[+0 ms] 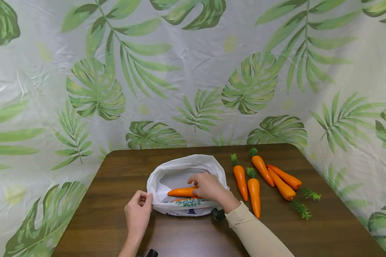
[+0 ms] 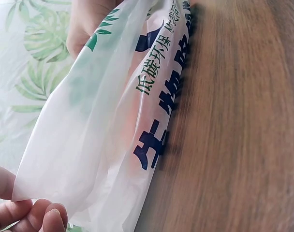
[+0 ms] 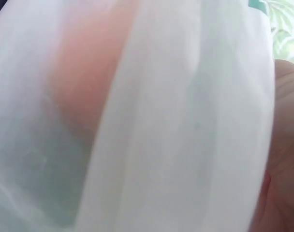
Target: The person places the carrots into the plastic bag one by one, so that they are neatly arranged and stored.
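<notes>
The left hand (image 1: 137,213) pinched the left edge of a white plastic bag (image 1: 209,161), which sat open-mouthed on the table (image 1: 115,185). Within the opening, the right hand (image 1: 210,187) held a carrot (image 1: 181,192) at one end, its tip pointing left. Five other carrots (image 1: 254,196), with green tops, lay right of the bag.

Leaf-print backdrop (image 1: 199,76) behind brown wooden table (image 1: 186,235)

Table (image 1: 115,178): wood-grain, satin sheen. Bag (image 1: 186,162), near its rear edge: thin, translucent plastic film, creased. Carrots (image 1: 280,184), toward the right edge — smooth, glossy, plastic-looking.
</notes>
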Demonstrator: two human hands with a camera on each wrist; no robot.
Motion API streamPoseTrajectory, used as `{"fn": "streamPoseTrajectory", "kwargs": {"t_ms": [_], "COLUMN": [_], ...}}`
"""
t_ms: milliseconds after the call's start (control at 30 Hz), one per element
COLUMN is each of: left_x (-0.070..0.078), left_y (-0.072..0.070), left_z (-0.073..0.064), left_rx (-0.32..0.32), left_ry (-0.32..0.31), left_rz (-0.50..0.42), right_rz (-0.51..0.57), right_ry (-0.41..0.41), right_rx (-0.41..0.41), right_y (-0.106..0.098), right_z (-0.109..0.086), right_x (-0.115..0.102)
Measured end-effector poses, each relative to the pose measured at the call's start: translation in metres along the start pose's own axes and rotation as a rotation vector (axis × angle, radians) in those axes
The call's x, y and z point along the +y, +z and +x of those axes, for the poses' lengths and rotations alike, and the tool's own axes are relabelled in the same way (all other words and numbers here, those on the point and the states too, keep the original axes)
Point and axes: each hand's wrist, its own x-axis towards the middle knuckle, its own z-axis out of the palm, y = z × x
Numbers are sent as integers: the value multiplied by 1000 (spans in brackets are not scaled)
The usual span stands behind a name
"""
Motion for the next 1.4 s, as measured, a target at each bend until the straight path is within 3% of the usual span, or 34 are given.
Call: {"fn": "streamPoseTrajectory", "kwargs": {"t_ms": [567, 1067, 1400], "left_x": [-3, -1, -1], "left_y": [1, 0, -1], "left_z": [0, 2, 0], "left_rx": [-4, -8, -6], "left_ry": [-8, -12, -11], "left_rz": [12, 5, -6], "right_rz": [43, 25, 43], "right_ry": [70, 45, 91], "right_rx": [14, 175, 233], "right_y": [-9, -35, -50], "right_z": [-5, -20, -32], "right_x": [-3, -7, -6]}}
